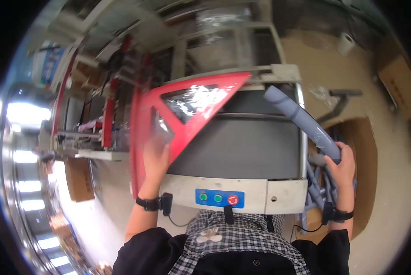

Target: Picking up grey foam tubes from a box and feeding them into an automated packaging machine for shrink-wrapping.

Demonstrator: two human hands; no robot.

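The left hand [154, 158] was clamped on a red triangular frame [187, 107], steadying it over the grey conveyor belt [242, 146]; right of the belt, the right hand [343, 162] was closed around a grey tube [301, 119], lifted clear.

Conveyor belt [242, 146] with button panel [219, 198], cardboard box [79, 178], white roll [346, 43] beyond.

red triangle frame [187, 114]: looks like plastic, glossy, with a shiny crinkly film patch in its window
grey tube [301, 121]: matt, smooth, plastic-looking
conveyor belt [242, 146]: dark, matt, kinda rubbery
machine front panel [260, 192]: painted metal, off-white, a bit scuffed
cardboard box [79, 178]: plain brown, rough paper
shirt [233, 243]: checked cloth
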